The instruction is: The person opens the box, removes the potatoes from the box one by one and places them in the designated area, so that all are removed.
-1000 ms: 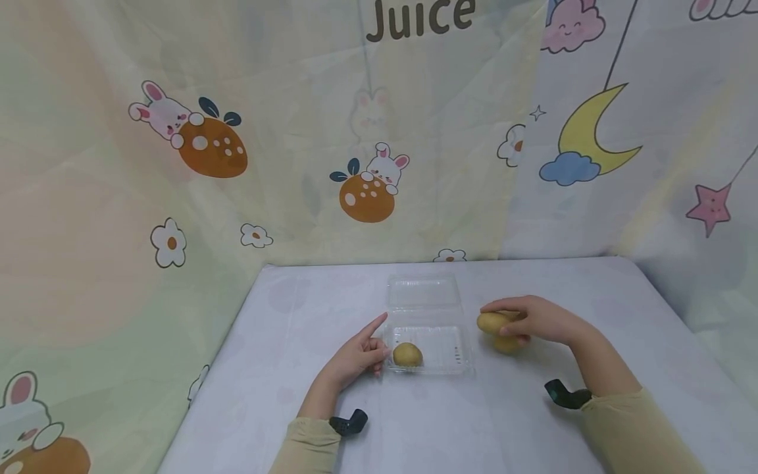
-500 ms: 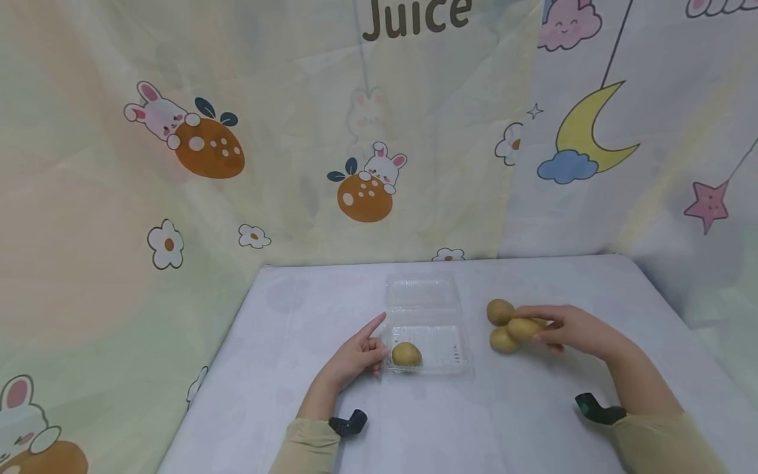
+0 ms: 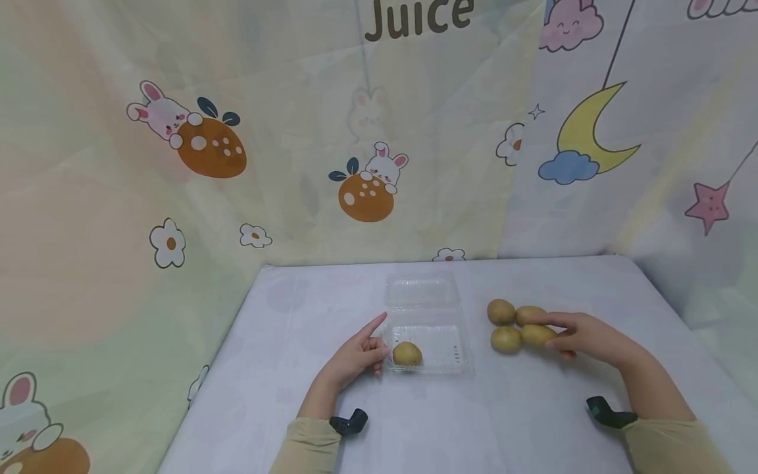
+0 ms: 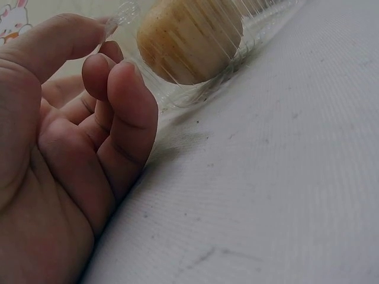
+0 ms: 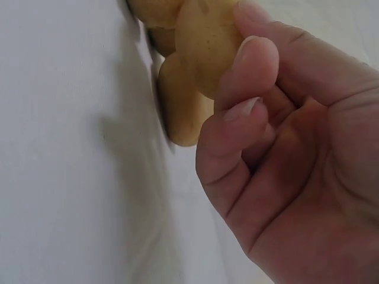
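My left hand (image 3: 357, 357) pinches the left rim of an open clear plastic container (image 3: 438, 349) between thumb and curled fingers, index finger extended along its side. In that container lies one potato (image 3: 407, 354), also seen through the ribbed plastic as a potato (image 4: 189, 41) in the left wrist view. To the right, several potatoes sit in a close cluster. My right hand (image 3: 592, 337) pinches the front right potato (image 3: 536, 336), its index finger reaching over the back right potato (image 3: 529, 315). In the right wrist view the held potato (image 5: 204, 47) overlaps another potato (image 5: 180, 106).
The container's lid (image 3: 422, 291) lies folded back behind its base. At the cluster's left side are a back potato (image 3: 501, 312) and a front potato (image 3: 506, 340). A white cloth covers the table (image 3: 444, 421); printed fabric (image 3: 296, 164) hangs behind it.
My right hand has moved right and slightly nearer with the potato it pinches, uncovering the others in the cluster. My left hand stays at the container's rim.
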`<state>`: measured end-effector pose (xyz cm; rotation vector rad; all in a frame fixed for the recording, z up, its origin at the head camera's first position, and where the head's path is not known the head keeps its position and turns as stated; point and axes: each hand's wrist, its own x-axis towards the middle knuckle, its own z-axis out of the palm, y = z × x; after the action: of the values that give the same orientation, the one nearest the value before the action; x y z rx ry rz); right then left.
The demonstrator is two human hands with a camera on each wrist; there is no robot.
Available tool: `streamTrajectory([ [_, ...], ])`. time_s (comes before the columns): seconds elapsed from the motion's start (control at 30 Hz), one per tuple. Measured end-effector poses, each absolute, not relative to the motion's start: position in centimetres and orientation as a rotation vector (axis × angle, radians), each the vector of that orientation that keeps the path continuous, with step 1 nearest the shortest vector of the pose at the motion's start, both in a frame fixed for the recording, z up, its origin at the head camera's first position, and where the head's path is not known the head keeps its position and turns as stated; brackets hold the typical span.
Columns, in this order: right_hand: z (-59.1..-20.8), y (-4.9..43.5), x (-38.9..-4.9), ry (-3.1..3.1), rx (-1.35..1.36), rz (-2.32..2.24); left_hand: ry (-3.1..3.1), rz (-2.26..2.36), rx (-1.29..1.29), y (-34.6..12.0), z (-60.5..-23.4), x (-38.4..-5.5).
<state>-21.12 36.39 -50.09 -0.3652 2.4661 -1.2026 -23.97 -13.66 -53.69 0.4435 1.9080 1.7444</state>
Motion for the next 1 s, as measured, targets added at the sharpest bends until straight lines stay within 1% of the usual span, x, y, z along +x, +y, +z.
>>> streamTrajectory([
  [0.27, -50.8, 37.3, -21.3, 2.446, -0.331, -1.201, 1.889, 1.759, 0.451, -13.7, -53.8, -24.1],
  [1.0, -51.6, 37.0, -21.1, 2.474, -0.346, -1.185, 1.927, 1.738, 0.441, -13.7, -54.0, -24.1],
])
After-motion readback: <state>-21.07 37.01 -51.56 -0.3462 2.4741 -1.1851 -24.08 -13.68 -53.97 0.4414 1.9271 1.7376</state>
